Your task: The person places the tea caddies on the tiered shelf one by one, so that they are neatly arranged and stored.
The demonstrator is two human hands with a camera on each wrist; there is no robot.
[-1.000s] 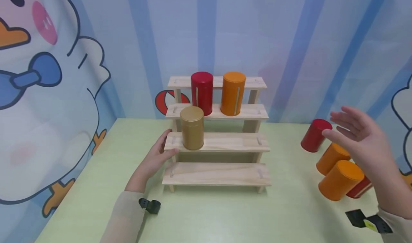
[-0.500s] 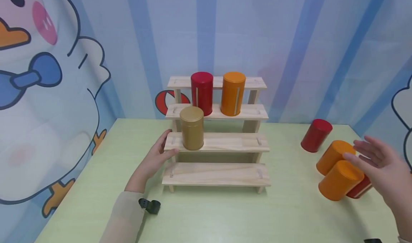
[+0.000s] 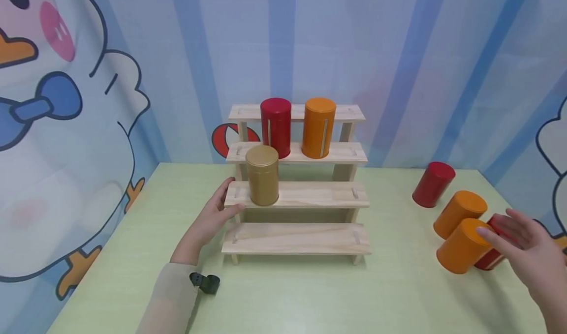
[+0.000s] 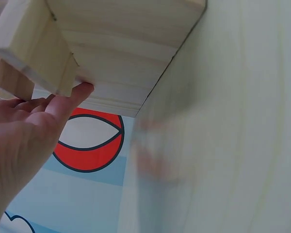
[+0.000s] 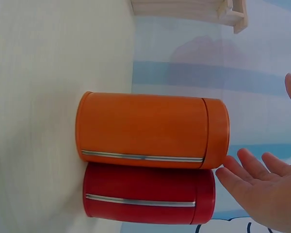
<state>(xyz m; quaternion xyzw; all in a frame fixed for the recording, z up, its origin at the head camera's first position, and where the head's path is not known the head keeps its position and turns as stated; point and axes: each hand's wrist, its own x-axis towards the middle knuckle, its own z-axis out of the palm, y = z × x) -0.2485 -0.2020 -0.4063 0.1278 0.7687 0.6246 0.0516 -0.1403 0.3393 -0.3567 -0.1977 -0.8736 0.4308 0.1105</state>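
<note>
My left hand (image 3: 207,224) grips the left end of a wooden tiered rack (image 3: 297,239); in the left wrist view its fingers (image 4: 68,99) reach round a wooden upright. On the rack stand a gold canister (image 3: 263,176), a red canister (image 3: 276,127) and an orange canister (image 3: 319,127). My right hand (image 3: 531,255), fingers spread and holding nothing, hovers beside the near orange canister (image 3: 462,248) and a partly hidden red one (image 3: 489,259). The right wrist view shows its fingertips close to the lids of the orange canister (image 5: 145,130) and red canister (image 5: 148,194); whether they touch, I cannot tell.
Another orange canister (image 3: 458,215) stands just behind the near one, and a red canister (image 3: 433,185) farther back on the pale green table (image 3: 310,299). A blue striped backdrop (image 3: 354,44) with cartoon figures rises behind the table.
My right hand has moved from above the canisters down and to the right, beside the near ones. My left hand keeps its grip on the rack. The head view has shifted slightly.
</note>
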